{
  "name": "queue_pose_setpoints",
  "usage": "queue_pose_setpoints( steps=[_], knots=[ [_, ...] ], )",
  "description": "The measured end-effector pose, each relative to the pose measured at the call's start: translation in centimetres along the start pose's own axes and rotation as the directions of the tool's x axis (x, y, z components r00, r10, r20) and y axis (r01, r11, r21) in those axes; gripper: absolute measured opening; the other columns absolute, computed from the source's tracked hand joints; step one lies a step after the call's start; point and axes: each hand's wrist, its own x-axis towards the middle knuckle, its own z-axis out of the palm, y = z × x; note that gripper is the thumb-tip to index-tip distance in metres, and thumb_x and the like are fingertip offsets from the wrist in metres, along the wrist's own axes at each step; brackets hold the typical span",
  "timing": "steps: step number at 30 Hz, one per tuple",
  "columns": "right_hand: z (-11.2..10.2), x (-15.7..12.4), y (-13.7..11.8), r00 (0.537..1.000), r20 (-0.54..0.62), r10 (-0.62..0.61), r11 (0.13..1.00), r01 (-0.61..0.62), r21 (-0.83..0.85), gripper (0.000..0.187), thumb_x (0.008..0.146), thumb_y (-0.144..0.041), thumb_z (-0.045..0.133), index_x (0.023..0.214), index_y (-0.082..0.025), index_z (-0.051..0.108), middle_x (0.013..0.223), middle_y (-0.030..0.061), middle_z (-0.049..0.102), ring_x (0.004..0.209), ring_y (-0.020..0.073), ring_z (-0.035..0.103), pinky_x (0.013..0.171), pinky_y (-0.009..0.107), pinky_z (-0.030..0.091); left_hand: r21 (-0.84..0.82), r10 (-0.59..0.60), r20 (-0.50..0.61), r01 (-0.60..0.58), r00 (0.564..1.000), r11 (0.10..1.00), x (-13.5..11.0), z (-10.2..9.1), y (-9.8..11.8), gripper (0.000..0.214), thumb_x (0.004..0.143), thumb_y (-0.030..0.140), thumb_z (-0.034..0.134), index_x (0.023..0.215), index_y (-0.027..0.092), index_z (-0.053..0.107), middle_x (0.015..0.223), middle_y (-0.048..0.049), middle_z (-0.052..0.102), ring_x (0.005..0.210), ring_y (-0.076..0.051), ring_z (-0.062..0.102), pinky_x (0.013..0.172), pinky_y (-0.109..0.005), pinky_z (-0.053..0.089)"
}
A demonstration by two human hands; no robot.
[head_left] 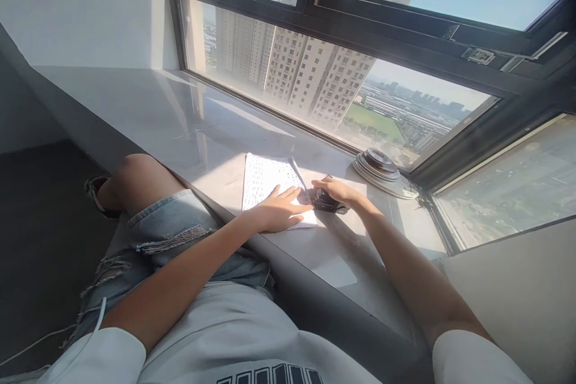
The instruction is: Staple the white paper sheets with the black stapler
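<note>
Rested open, spread fingers of the left hand point(279, 210) on the papers point(260, 183) at frame centre, curled those of the right hand point(335, 189) around the black device point(327, 204) by their right edge, probably best kept flat and square.

The left forearm point(189, 267) slants from near left toward the far right, ending in a left hand point(279, 209) laid palm down with fingers spread, while the right forearm point(405, 258) reaches from near right toward the far left, its right hand point(335, 188) curled just beside the other.
</note>
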Motion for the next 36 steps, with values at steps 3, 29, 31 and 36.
queue_pose_setpoints(
  steps=[3,29,31,36],
  knots=[
    [0.0,0.0,-0.1,1.000,0.009,-0.003,1.000,0.003,0.001,0.044,0.101,-0.053,0.049,0.076,-0.019,0.062,0.085,0.0068,0.068,0.077,0.0204,0.054,0.079,0.032,0.047,0.001,0.026,0.005,-0.026,1.000,1.000,0.3,0.6,0.2,0.053,0.114,0.045,0.039,0.165,0.039,0.048,0.176,-0.0086,0.037,0.168,-0.035,0.017,0.133,-0.072,0.010],
    [0.5,0.6,0.2,1.000,-0.005,-0.026,0.989,0.025,-0.143,0.044,0.102,-0.050,0.046,0.069,-0.022,0.042,0.067,-0.0001,0.050,0.062,0.0151,0.038,0.063,0.033,0.032,0.015,0.034,0.001,-0.034,0.999,0.999,0.5,0.7,1.5,0.052,0.113,0.041,0.040,0.163,0.034,0.052,0.173,-0.0121,0.041,0.168,-0.039,0.017,0.131,-0.075,0.012],
    [0.6,0.5,0.0,1.000,-0.011,-0.029,0.986,0.027,-0.164,0.041,0.102,-0.046,0.045,0.069,-0.022,0.042,0.067,0.0000,0.051,0.063,0.0149,0.038,0.063,0.033,0.031,0.010,0.030,-0.004,-0.030,1.000,1.000,0.5,0.8,1.5,0.052,0.113,0.041,0.041,0.163,0.035,0.052,0.174,-0.0114,0.040,0.168,-0.040,0.017,0.131,-0.076,0.012],
    [0.7,0.1,-0.8,0.999,-0.044,-0.018,0.963,0.006,-0.269,0.037,0.102,-0.038,0.043,0.069,-0.022,0.040,0.070,0.0020,0.054,0.064,0.0149,0.039,0.064,0.032,0.030,0.025,0.040,-0.004,-0.040,0.999,0.999,0.5,0.9,1.4,0.052,0.114,0.042,0.039,0.164,0.034,0.050,0.175,-0.0130,0.038,0.168,-0.039,0.014,0.130,-0.076,0.012]
  ],
)
